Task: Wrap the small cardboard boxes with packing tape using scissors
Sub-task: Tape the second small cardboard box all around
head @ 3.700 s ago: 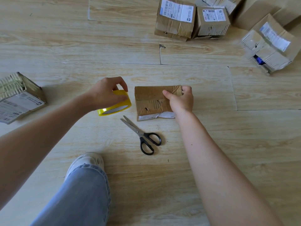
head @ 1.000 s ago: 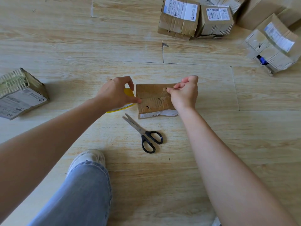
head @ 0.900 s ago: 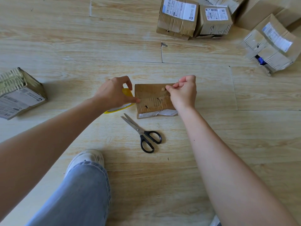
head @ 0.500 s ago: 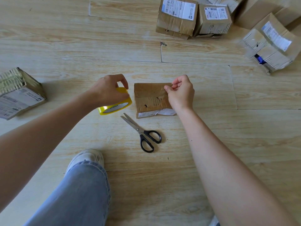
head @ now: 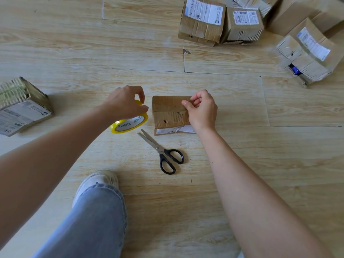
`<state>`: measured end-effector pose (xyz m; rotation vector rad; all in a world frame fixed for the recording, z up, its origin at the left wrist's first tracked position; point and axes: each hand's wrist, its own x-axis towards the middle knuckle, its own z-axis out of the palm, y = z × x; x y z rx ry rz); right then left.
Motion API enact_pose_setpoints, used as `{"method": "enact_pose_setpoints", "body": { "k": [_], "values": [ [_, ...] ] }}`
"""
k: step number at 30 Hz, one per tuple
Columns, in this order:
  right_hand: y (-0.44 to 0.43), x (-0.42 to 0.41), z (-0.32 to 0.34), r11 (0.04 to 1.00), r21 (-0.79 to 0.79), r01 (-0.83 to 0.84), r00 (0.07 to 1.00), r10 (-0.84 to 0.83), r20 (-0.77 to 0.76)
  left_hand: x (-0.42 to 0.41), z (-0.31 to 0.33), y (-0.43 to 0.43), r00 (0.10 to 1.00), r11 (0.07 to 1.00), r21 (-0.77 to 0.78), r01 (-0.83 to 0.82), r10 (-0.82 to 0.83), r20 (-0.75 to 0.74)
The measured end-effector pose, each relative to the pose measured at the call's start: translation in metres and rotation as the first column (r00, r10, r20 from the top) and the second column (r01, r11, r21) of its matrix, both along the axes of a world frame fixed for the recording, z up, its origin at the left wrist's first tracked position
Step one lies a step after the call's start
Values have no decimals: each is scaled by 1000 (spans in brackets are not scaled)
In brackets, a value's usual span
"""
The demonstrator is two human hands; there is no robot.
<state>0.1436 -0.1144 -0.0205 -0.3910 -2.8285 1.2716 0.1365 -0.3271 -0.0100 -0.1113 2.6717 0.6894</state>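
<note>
The small box [head: 170, 112] is lying flat on the floor [head: 242, 164], its creased brown top facing up and a torn white label showing along its near edge. The right hand [head: 202, 110] is covering the box's right end, with thumb and forefinger drawn into a narrow pinch at the far right corner. Clear tape would hardly show here, so I cannot tell whether that grip is holding a tape end or nothing. Just left of the box, the left hand [head: 123, 103] is gripping the tape roll [head: 130, 123] from above, fingers curled round its yellow rim. The scissors [head: 162, 151] are lying untouched just in front of the box. The step in hand is probably stretching a strip across the top. The next move would call for pulling the roll away from the box, pressing the strip down, then freeing a hand for the scissors. Beyond the box to the right, other boxes [head: 243, 23] are sitting in a cluster, partly cut off by the frame. A lone box [head: 22, 107] is lying well to the left of it. The small box's right end and underside are hidden.
</note>
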Motion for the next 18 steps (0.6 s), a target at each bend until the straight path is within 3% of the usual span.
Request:
{"method": "enact_pose_setpoints", "body": {
  "k": [11,18],
  "values": [
    [-2,3,1,1000,6,-3,1000,3,-6,-6,-2,2,978,963,-182,197,-206,-31],
    [-2,4,0,1000,7,-4,1000,4,-5,-7,-4,-10,978,976,-68,208,-209,-9]
  ]
}}
